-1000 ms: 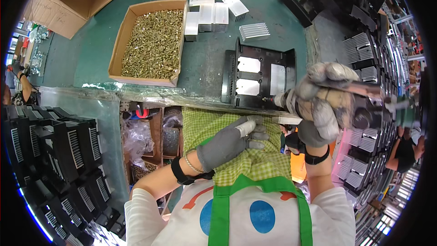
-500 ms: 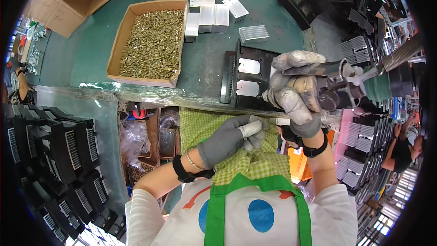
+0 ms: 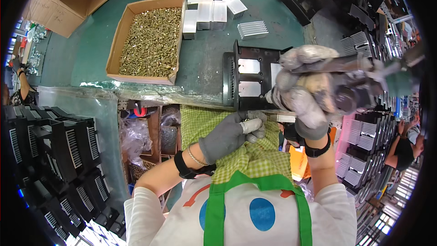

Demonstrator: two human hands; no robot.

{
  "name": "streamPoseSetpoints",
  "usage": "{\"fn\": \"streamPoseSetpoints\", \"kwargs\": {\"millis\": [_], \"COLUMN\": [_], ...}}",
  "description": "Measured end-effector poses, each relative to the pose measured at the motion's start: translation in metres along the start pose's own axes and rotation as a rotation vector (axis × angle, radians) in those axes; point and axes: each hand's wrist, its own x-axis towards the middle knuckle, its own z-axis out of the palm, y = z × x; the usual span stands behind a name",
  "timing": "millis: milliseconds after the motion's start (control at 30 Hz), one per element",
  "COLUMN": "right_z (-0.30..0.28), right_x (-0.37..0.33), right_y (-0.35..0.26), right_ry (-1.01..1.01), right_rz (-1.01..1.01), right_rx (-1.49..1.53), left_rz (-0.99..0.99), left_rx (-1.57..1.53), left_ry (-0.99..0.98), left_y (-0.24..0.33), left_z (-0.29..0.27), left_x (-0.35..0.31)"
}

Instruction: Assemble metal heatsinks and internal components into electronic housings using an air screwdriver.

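My right hand (image 3: 304, 95), in a grey glove with taped fingers, is wrapped round a power screwdriver (image 3: 348, 98). The tool lies nearly level, blurred by motion, its tip at the near edge of a black housing (image 3: 249, 105). Silver plates (image 3: 249, 66) show inside the housing's openings, and my right hand hides its right part. Close to my apron, my left hand (image 3: 230, 134) is gloved too, with fingers curled and pressed together; what they may hold is hidden.
An open cardboard box of brass-coloured screws (image 3: 150, 41) stands left of the housing. Silver heat sinks (image 3: 211, 14) lie behind, with a single one (image 3: 253, 29) nearer. Black housings (image 3: 59, 150) are stacked at the left; a larger carton (image 3: 57, 16) sits far left.
My right hand and the screwdriver have shifted slightly right, uncovering more of the housing. My left hand stays curled near the apron, barely moved.
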Motion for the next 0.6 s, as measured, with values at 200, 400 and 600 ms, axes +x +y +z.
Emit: {"fn": "streamPoseSetpoints", "kwargs": {"millis": [200,400,600], "right_z": [0.004,0.008,0.007], "right_x": [-0.013,-0.015,-0.017], "right_y": [-0.03,-0.026,-0.026], "right_ry": [-0.104,-0.143,-0.151], "right_rz": [-0.051,-0.059,-0.076], "right_rx": [0.159,0.207,0.225], "left_rz": [-0.075,-0.041,-0.032], "left_rx": [-0.108,-0.053,-0.045], "left_ry": [-0.098,-0.074,-0.071], "left_y": [0.006,0.004,0.003], "left_z": [-0.004,0.005,0.008], "left_x": [-0.009,-0.009,-0.009]}}
